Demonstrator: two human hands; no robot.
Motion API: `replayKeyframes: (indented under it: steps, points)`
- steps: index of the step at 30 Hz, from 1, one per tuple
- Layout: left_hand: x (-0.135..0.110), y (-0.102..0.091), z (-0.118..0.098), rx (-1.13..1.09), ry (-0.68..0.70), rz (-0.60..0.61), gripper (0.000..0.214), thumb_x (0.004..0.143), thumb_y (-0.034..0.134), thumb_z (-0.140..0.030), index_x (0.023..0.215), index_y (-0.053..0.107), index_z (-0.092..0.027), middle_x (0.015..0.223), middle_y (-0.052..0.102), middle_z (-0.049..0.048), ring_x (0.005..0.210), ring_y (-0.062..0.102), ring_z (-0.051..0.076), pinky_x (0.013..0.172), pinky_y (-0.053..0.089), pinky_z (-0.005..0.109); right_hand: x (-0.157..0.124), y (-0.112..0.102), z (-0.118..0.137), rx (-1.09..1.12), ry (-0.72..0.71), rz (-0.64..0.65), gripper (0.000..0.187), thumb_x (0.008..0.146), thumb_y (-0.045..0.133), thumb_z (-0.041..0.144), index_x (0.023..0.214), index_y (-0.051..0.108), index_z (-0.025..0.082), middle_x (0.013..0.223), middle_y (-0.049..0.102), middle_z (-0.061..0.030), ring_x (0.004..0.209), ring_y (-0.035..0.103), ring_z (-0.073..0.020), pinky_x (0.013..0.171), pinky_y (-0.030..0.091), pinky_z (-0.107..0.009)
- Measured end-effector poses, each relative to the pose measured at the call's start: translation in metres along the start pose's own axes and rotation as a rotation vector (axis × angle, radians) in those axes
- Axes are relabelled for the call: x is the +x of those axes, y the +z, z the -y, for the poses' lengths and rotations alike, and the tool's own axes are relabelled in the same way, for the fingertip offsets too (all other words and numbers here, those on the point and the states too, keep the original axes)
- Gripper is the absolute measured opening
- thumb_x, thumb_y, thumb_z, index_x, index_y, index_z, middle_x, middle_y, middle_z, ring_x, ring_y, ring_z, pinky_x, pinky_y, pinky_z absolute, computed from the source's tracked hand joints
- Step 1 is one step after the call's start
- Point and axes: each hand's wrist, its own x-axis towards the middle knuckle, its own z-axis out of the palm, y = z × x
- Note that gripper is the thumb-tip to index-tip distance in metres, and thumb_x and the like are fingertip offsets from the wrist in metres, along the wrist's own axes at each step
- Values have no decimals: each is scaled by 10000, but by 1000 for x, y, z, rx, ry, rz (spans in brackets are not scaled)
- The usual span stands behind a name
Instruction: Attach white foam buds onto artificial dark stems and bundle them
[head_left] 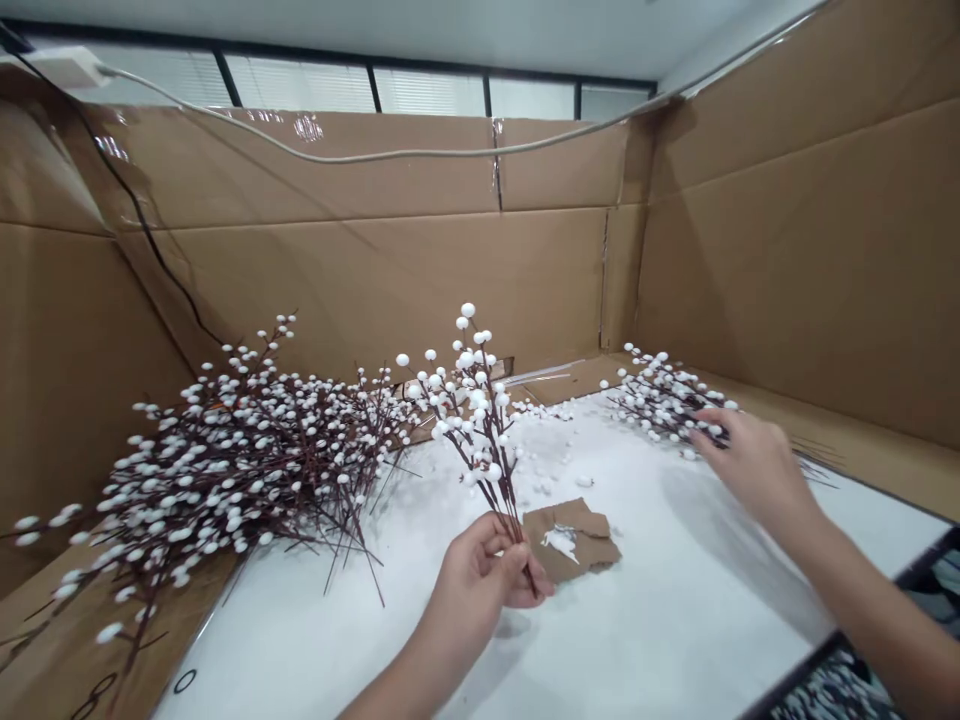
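My left hand is closed around the stems of a small bunch of white-berry branches, holding it upright over the white table. My right hand reaches out to the right with fingers spread, resting on a smaller pile of berry branches. A large heap of the same branches lies at the left. A torn scrap of brown cardboard sits just right of my left hand.
Tall cardboard walls enclose the table at the back, left and right. Loose white berries are scattered near the back. A white cable runs along the top of the wall. A dark tray edge shows at the lower right.
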Motion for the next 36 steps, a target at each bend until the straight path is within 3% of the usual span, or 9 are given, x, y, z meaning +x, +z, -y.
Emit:
replayKeyframes:
  steps: [3, 6, 13, 18, 20, 23, 26, 31, 36]
  points:
    - [3, -2, 2, 11, -3, 9, 399, 592, 683, -491, 674, 480, -158, 567, 593, -18, 553, 614, 129, 528, 492, 226, 22, -8, -33, -38, 53, -25, 274, 765, 475, 340, 947, 573, 160, 993, 571, -204, 998, 458, -353, 788, 310, -424]
    - [4, -2, 4, 36, 2, 30, 375, 619, 666, -482, 686, 491, -157, 566, 599, -9, 563, 614, 129, 529, 484, 220, 27, -12, -41, 21, 71, 39, 214, 747, 499, 337, 881, 590, 197, 817, 611, -139, 776, 526, -290, 654, 328, -371]
    - [2, 0, 4, 47, -2, 6, 368, 621, 669, -473, 686, 493, -157, 582, 597, -10, 567, 610, 126, 531, 474, 214, 33, -18, -29, 299, 186, 57, 198, 702, 545, 305, 879, 562, 217, 693, 579, -52, 673, 518, -218, 659, 333, -347]
    - [4, -1, 7, 11, -7, -6, 394, 591, 689, -481, 689, 487, -156, 583, 593, -14, 538, 597, 121, 525, 479, 227, 15, -16, -1, 624, 295, -48, 529, 713, 505, 380, 1191, 354, 212, 793, 533, -56, 770, 567, -213, 699, 435, -329]
    - [5, -2, 9, 16, -24, 2, 389, 596, 687, -478, 688, 492, -153, 593, 604, -6, 545, 598, 121, 532, 480, 231, -9, -10, 23, 791, 295, 101, 492, 681, 546, 416, 1120, 436, 221, 737, 562, -36, 704, 591, -198, 672, 479, -316]
    - [5, -1, 11, 20, -30, 33, 367, 626, 674, -462, 683, 498, -145, 623, 636, 25, 547, 590, 111, 530, 462, 214, -50, -2, 68, 1178, 385, 540, 422, 607, 695, 377, 953, 523, 206, 685, 577, 3, 634, 593, -159, 650, 500, -305]
    - [3, 3, 12, -2, -22, 56, 382, 602, 695, -460, 691, 518, -133, 610, 640, 36, 516, 577, 103, 500, 430, 195, -75, -1, 108, 1309, 257, 771, 287, 635, 698, 336, 798, 512, 190, 624, 589, 24, 551, 575, -119, 527, 458, -231]
    - [-1, 9, 10, -29, -56, 59, 416, 561, 710, -491, 680, 534, -134, 537, 599, 8, 474, 569, 113, 472, 416, 204, -82, -3, 134, 1384, 142, 935, 223, 711, 624, 340, 761, 456, 203, 564, 562, 49, 458, 560, -129, 475, 442, -253]
    - [-3, 11, 10, -39, -90, 59, 401, 555, 715, -475, 646, 542, -125, 516, 598, 18, 453, 558, 112, 461, 395, 203, -84, 0, 134, 1118, 51, 770, 142, 732, 593, 294, 760, 495, 196, 644, 531, 39, 585, 546, -120, 517, 424, -217]
